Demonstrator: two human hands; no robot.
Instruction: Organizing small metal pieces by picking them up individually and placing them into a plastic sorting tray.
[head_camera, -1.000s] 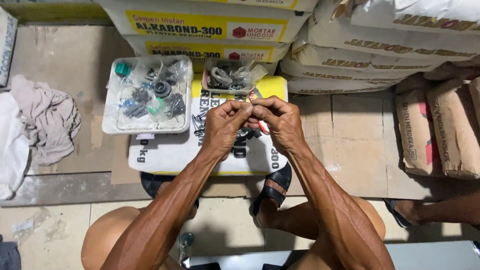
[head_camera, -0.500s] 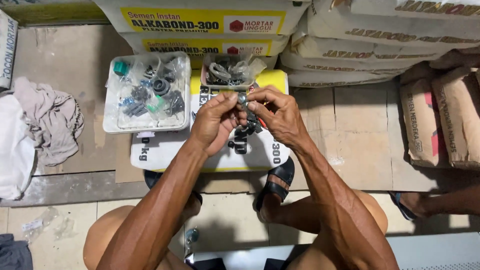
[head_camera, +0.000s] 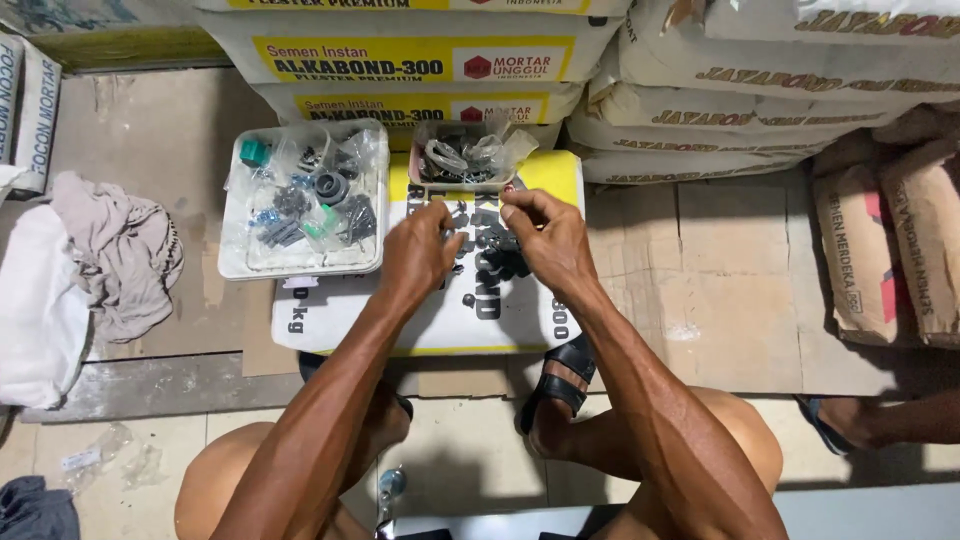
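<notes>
My left hand and my right hand hover side by side over a pile of small black parts lying on a white and yellow sack. The fingers of my left hand curl down onto the parts, and what they hold is hidden. Thumb and forefinger of my right hand are pinched together on a small dark part, just below a small tub of bagged fittings. A white tray with several bagged rings and fittings sits left of my left hand.
Stacked cement sacks line the back and brown sacks the right. A grey rag and a white bag lie at left. My sandalled foot rests by the sack. Another person's foot is at right.
My hands were joined and raised around one small part. They have since dropped and drawn slightly apart over the pile on the sack.
</notes>
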